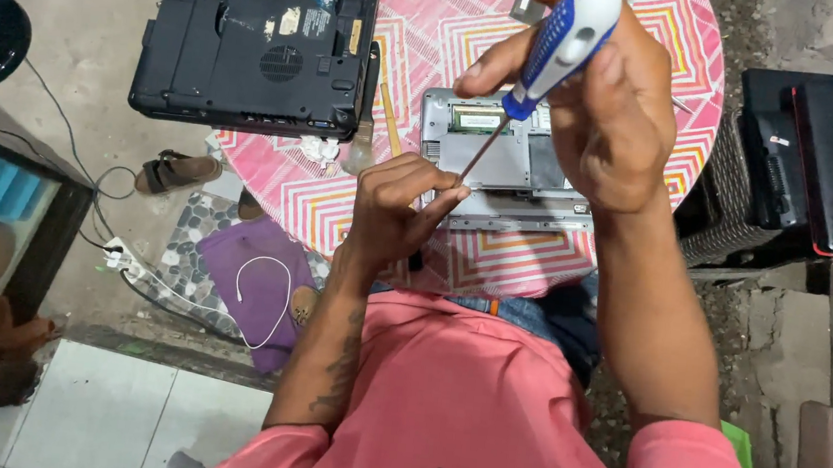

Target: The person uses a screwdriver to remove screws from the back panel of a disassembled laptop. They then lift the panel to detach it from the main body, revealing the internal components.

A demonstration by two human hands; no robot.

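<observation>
Leftmost, a black laptop (258, 39) lies face down on the patterned bench (338, 207), its memory bay uncovered. Beside it, the left hand (394, 207) pinches the screwdriver's (553, 50) metal tip, fingers closed on it. Behind, a small silver laptop (513, 162) rests upside down near the bench edge, one cover off, most panels in place. Rightmost, the right hand (608, 110) is clamped round the blue-and-white handle.

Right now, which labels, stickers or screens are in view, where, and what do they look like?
Stickers: small pale rectangles on the black laptop underside, table's far left.
Label: pale strip on the green memory module in the silver laptop, table centre.
Screens: none lit or facing the camera.
</observation>
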